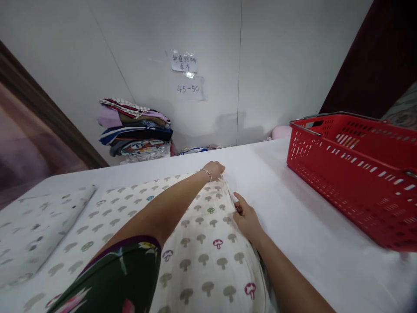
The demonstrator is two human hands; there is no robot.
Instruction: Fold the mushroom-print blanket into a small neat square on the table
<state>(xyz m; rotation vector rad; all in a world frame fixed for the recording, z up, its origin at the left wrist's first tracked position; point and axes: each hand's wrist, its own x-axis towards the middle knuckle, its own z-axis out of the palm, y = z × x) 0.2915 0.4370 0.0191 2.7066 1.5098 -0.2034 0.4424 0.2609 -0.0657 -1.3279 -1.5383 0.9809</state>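
A white cloth with a mushroom print lies spread over the table in front of me, running off the bottom of the view. At its far right corner my left hand, with a bracelet on the wrist, has its fingers closed on the edge. My right hand is at the cloth's right edge, nearer to me, its fingers curled with the thumb side against the fabric. What lies between those fingers is partly hidden. My left arm crosses over the middle of the cloth.
A folded white cloth with a dark print lies at the left on the white table. A red plastic basket stands at the right. Behind the table is a stack of folded fabrics; paper signs hang on the wall.
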